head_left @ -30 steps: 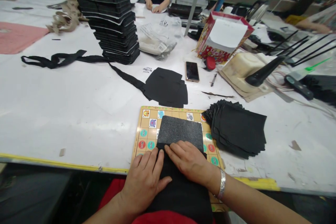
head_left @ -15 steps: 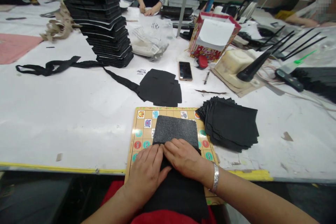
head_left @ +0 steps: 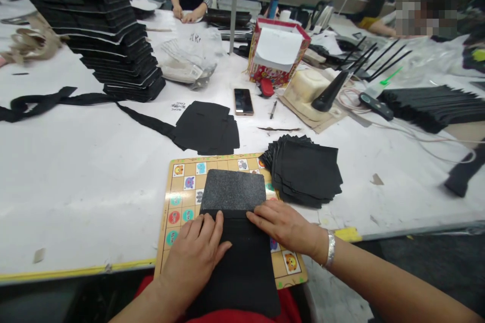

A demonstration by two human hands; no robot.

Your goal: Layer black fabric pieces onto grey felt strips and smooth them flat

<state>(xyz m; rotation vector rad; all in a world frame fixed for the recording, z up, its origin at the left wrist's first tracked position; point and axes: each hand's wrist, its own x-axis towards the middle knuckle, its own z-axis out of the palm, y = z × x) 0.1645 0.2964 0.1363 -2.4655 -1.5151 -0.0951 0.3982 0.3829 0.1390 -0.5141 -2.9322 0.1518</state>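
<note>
Pressing on the black sheet [head_left: 242, 272] at lower centre of the frame, with the left hand [head_left: 199, 250] laid over it: fingers extended, thumb out to the side, nothing clasped. To do this well, keep fingertips along the apparently folded band [head_left: 233, 214] and bear down evenly, without dragging the sheet sideways. Farther right, press likewise with the right hand [head_left: 284, 224], fingers bunched; impossible to tell whether pinching the edge. Best to hold the band straight along the grey speckled piece [head_left: 234, 189], smoothing outward against puckers.

Counting from the left: one black strip [head_left: 87, 98] at mid-left; one tall stack [head_left: 113, 35] at upper left, layers too many to number; one clear plastic bag [head_left: 189, 53]; one group of flat black cut-outs [head_left: 204, 126], number unclear; one game board [head_left: 223, 165] under the sheet; one phone [head_left: 243, 102]; one small red object [head_left: 267, 87]; one pen [head_left: 273, 110]; one red patterned bag [head_left: 273, 76]; one fanned black pile [head_left: 308, 166] right of centre, pieces uncountable. Beneath these, one white table [head_left: 76, 176].
</note>
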